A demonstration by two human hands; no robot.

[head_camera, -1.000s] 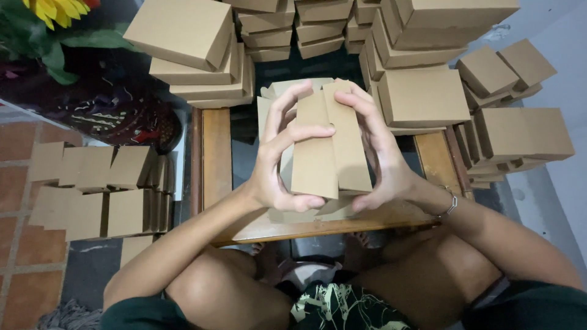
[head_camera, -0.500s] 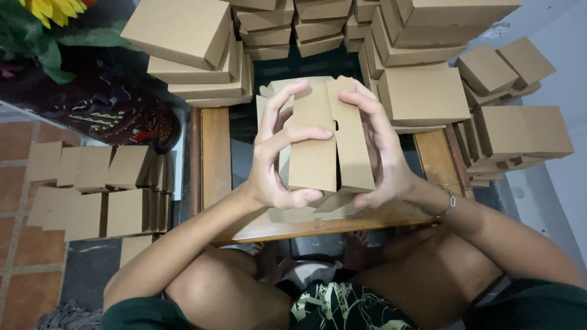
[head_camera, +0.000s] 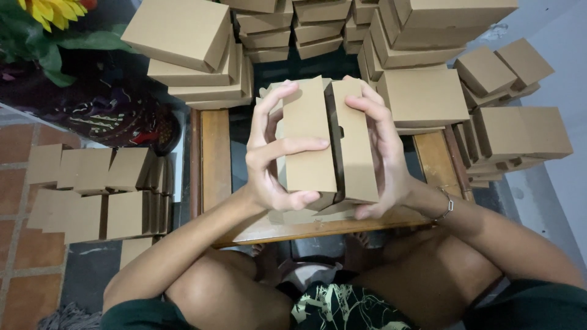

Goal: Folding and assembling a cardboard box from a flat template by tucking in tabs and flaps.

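Note:
A brown cardboard box blank (head_camera: 318, 140), partly folded, is held upright between both hands above a small wooden table (head_camera: 215, 153). My left hand (head_camera: 272, 156) grips its left panel, thumb under the lower edge and index finger laid across the front. My right hand (head_camera: 379, 140) wraps the right panel, fingertips curled over the top edge. The two long panels meet in a seam down the middle. More flat cardboard lies under the box on the table.
Finished brown boxes are piled at the back left (head_camera: 189, 43), back centre (head_camera: 306, 27) and right (head_camera: 520, 134). Flat unfolded blanks (head_camera: 92, 189) stand in rows on the tiled floor at left. A sunflower (head_camera: 52, 12) and dark patterned cloth (head_camera: 104, 116) sit at top left.
Both hands have pressed the two panels closer together and shifted their fingers on the box. The left index finger now lies across the front panel.

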